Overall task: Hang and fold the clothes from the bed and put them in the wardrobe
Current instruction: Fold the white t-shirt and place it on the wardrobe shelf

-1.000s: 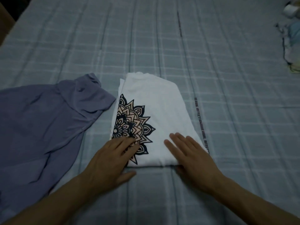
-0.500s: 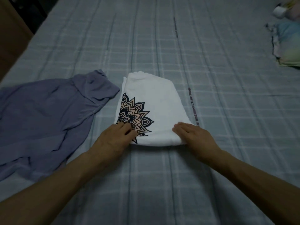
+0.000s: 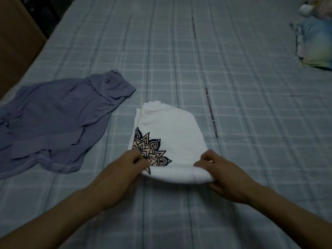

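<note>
Hands, left point(image 3: 120, 173) and right point(image 3: 226, 175), pinching near corners of folded white shirt point(image 3: 172, 133) between them

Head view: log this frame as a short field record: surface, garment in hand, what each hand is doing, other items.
surface: bed with blue plaid sheet
garment in hand: folded white shirt with mandala print
left hand: grips the shirt's near left corner
right hand: grips the near right corner, near edge lifted off the sheet
other items: purple garment lying unfolded to the left; pastel cloth at far right
fold state: shirt folded, not yet stowed
</note>
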Demonstrator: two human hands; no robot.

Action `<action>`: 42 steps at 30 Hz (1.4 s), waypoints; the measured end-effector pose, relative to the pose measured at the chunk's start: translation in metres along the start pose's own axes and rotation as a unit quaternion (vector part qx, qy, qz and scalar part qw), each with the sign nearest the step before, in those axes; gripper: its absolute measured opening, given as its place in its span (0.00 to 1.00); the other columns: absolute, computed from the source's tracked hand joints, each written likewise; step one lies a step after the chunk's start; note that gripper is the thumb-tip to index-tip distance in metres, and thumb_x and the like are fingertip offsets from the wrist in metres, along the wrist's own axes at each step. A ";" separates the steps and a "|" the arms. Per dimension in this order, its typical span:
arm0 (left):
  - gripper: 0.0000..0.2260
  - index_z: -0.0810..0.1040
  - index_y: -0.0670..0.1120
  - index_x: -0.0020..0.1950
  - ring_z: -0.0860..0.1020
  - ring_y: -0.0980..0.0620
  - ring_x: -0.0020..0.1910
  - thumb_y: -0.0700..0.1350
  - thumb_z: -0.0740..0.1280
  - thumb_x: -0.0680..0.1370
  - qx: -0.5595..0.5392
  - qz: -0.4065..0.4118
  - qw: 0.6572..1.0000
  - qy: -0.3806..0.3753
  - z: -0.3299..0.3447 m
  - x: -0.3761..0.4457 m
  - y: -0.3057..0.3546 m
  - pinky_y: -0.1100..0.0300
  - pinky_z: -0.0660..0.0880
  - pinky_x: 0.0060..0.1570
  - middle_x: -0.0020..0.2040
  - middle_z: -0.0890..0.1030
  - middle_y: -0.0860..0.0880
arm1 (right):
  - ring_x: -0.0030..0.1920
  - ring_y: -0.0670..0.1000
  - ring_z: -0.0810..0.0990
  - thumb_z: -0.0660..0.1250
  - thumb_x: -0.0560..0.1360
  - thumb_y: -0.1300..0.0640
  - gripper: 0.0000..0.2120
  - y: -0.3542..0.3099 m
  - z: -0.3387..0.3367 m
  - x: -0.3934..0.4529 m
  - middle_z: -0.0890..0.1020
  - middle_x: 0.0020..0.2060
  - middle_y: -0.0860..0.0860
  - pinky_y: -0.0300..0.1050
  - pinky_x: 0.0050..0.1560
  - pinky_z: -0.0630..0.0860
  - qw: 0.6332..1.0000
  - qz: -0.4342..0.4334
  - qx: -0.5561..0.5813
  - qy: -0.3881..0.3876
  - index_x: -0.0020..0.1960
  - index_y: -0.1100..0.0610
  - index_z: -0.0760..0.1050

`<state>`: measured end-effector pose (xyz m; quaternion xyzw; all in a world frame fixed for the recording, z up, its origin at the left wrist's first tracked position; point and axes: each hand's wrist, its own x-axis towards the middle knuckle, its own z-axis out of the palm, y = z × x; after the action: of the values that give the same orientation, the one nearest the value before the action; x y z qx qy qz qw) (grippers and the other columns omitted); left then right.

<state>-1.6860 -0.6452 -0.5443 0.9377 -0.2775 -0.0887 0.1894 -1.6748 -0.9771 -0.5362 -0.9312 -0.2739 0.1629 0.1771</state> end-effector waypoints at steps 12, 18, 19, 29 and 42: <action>0.12 0.73 0.49 0.58 0.75 0.47 0.46 0.50 0.57 0.78 -0.051 -0.093 0.979 0.177 -0.043 0.114 -0.073 0.51 0.74 0.45 0.50 0.78 0.49 | 0.50 0.57 0.79 0.65 0.69 0.51 0.22 0.037 -0.071 0.116 0.82 0.50 0.52 0.56 0.55 0.73 0.977 0.060 -0.025 0.205 0.63 0.53 0.74; 0.16 0.78 0.41 0.59 0.77 0.37 0.51 0.41 0.62 0.72 0.029 -0.173 0.962 0.210 -0.023 0.163 -0.096 0.46 0.73 0.52 0.52 0.80 0.40 | 0.70 0.61 0.68 0.65 0.77 0.54 0.23 0.057 -0.037 0.172 0.71 0.70 0.59 0.54 0.71 0.61 0.955 0.164 -0.021 0.248 0.71 0.57 0.71; 0.17 0.78 0.40 0.59 0.76 0.38 0.53 0.39 0.62 0.72 0.022 -0.152 0.962 0.227 -0.017 0.162 -0.088 0.47 0.72 0.54 0.54 0.80 0.39 | 0.71 0.62 0.67 0.62 0.78 0.51 0.24 0.049 -0.028 0.173 0.70 0.70 0.61 0.56 0.72 0.62 0.960 0.131 -0.031 0.245 0.71 0.59 0.70; 0.30 0.51 0.49 0.81 0.47 0.51 0.80 0.62 0.45 0.82 0.057 -0.026 0.998 0.022 0.040 0.151 -0.091 0.46 0.49 0.77 0.81 0.51 0.49 | 0.79 0.52 0.42 0.44 0.80 0.35 0.34 0.049 0.019 0.183 0.48 0.80 0.51 0.57 0.78 0.46 0.989 0.052 -0.111 0.079 0.80 0.51 0.48; 0.24 0.75 0.43 0.68 0.72 0.42 0.63 0.57 0.65 0.78 0.032 0.001 0.994 0.106 0.028 0.122 -0.068 0.47 0.72 0.61 0.65 0.75 0.41 | 0.79 0.55 0.50 0.62 0.73 0.31 0.44 0.047 0.022 0.131 0.54 0.79 0.55 0.54 0.77 0.49 0.988 -0.004 -0.121 0.090 0.79 0.54 0.55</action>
<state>-1.5596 -0.6689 -0.6051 0.9471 -0.2597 0.0209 0.1877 -1.5578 -0.9343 -0.6019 -0.9556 -0.2782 0.0430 0.0872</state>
